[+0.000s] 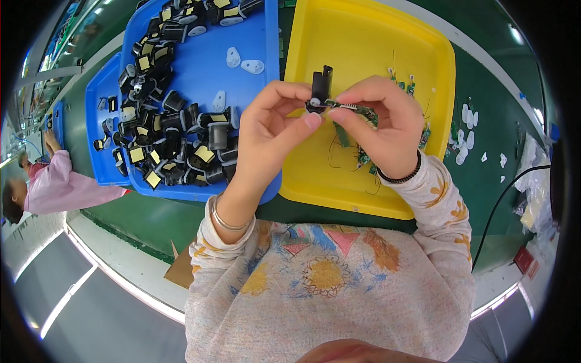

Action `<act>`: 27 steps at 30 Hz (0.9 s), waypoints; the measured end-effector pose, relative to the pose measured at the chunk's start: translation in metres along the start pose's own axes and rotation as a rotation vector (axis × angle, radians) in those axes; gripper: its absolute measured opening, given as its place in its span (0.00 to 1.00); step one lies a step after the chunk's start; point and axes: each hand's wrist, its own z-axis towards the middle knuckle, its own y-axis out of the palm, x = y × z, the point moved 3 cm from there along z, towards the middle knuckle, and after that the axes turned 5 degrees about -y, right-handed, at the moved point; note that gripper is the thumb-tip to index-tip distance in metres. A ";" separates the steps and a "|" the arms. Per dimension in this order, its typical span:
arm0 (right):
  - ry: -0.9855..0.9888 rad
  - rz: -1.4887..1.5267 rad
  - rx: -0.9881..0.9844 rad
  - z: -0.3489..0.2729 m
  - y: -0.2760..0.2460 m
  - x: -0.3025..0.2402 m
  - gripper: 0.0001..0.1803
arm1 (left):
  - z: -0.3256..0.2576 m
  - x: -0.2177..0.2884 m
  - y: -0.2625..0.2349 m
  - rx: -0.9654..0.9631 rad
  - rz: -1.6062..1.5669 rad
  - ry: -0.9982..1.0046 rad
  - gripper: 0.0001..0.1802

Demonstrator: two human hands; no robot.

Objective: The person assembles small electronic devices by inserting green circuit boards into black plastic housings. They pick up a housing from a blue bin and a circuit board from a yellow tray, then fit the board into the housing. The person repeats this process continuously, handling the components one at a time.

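Over the yellow tray point(357, 206), my left hand point(272, 124) pinches a small black plastic housing point(322, 85) between thumb and fingers. The housing's long, trough-like part points up and away from me. My right hand point(387, 118) is closed on a small green circuit board point(365, 111), one end of which meets the lower end of the housing. Whether the board sits inside the housing cannot be made out. More circuit boards point(425, 136) with thin wires lie in the yellow tray, partly hidden under my right hand.
On the left, a blue tray point(242, 36) holds many black housings point(206, 154) with yellow pads, plus several white oval pieces point(253, 66). White pieces point(469, 139) and clear plastic bags point(534, 181) lie on the green table at right, near a black cable point(493, 209). A person in pink point(72, 184) works far left.
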 end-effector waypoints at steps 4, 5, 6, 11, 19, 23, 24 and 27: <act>-0.125 -0.132 -0.022 0.002 0.000 -0.005 0.08 | 0.001 0.000 -0.002 -0.027 0.013 0.033 0.13; -0.140 -0.144 -0.019 0.002 0.000 -0.006 0.08 | 0.001 0.001 -0.002 -0.018 0.018 0.034 0.13; -0.130 -0.144 -0.014 0.002 0.000 -0.005 0.08 | 0.001 0.001 -0.001 -0.009 0.023 0.036 0.13; -0.058 -0.141 -0.012 0.001 -0.002 -0.003 0.08 | -0.001 0.002 -0.001 0.003 0.097 0.073 0.13; -0.078 -0.185 -0.048 0.002 -0.001 -0.005 0.07 | -0.001 0.002 0.001 -0.008 0.049 0.058 0.11; -0.124 -0.210 -0.064 0.002 0.000 -0.009 0.07 | -0.001 0.001 0.002 -0.044 0.034 0.054 0.10; -0.145 -0.218 -0.065 0.002 0.001 -0.009 0.07 | -0.001 0.001 0.002 -0.048 0.025 0.053 0.09; -0.194 -0.242 -0.067 0.002 0.002 -0.010 0.08 | -0.003 -0.002 0.003 -0.073 0.008 0.065 0.08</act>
